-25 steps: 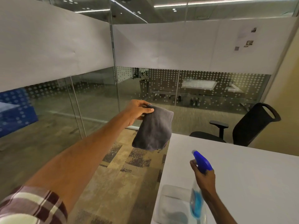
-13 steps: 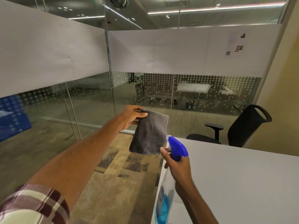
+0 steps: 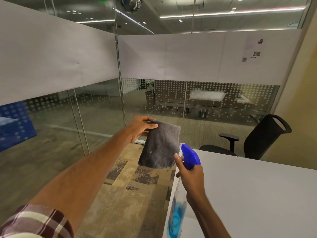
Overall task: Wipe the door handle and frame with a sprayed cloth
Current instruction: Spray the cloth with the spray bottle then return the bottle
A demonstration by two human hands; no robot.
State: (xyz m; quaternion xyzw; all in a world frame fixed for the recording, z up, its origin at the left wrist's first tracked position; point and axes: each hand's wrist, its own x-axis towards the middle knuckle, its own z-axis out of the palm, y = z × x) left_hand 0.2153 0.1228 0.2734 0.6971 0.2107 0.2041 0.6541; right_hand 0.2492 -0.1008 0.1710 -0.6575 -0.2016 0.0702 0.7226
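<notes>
My left hand (image 3: 140, 127) pinches the top corner of a folded grey cloth (image 3: 160, 146), which hangs down in front of me over the carpet. My right hand (image 3: 190, 176) grips a clear spray bottle (image 3: 177, 213) holding blue liquid. Its blue trigger head (image 3: 189, 156) sits right beside the cloth's lower right edge, nozzle turned toward the cloth. A finger rests on the front of the trigger. No door handle is in view; glass partitions with thin metal frames (image 3: 120, 79) stand ahead.
A white table (image 3: 257, 194) fills the lower right. A black office chair (image 3: 253, 140) stands behind it near a yellow wall (image 3: 301, 117). Patterned carpet (image 3: 130, 191) covers the floor on the left. A blue object (image 3: 15, 124) shows through the glass at far left.
My right hand lifted the spray bottle from the table up to the cloth's lower right edge. My left hand kept the cloth held out, lowering it slightly.
</notes>
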